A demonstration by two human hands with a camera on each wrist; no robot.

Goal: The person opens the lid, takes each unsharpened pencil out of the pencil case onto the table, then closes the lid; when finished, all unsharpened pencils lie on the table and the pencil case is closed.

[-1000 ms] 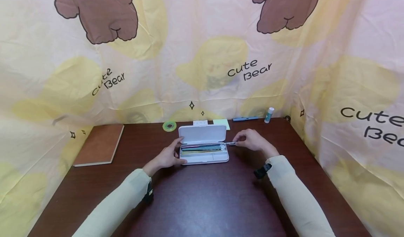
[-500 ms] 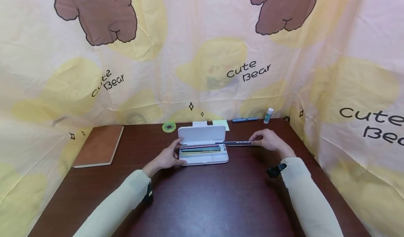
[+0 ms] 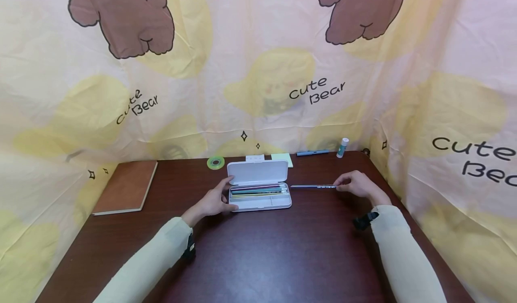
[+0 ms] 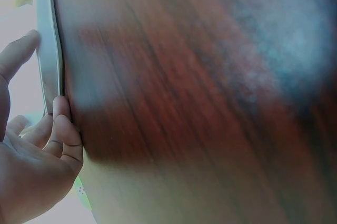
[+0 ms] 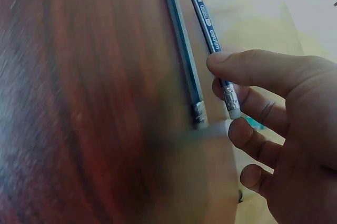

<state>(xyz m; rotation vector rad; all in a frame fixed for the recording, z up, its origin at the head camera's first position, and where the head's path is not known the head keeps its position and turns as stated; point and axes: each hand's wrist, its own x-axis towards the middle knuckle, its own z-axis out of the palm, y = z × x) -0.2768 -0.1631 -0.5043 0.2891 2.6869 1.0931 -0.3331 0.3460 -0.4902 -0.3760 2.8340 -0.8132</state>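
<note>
**Pencil out over the desk, case held at its left end**

While the brown notebook (image 3: 127, 185) lies flat and matte at the far left of the glossy dark-wood table (image 3: 258, 249), the left hand (image 3: 214, 200) braces the white pencil case (image 3: 260, 191), thumb and curled fingers clasping its left end. That case is smooth hard plastic with rounded corners, its lid tipped up at the back and slim coloured pencils lying in a row inside. If the bracing hand slackens, the light shell could skid on the polished top. Moving right, the dark pencil (image 3: 313, 186) hangs level just beside the case, clear of it, above the wood. The right hand (image 3: 357, 185) pinches its eraser end between thumb and fingertips. It is a thin lacquered stick with a metal ferrule, held at one extreme, so the pencil could pivot, droop or slip and roll away.
</note>
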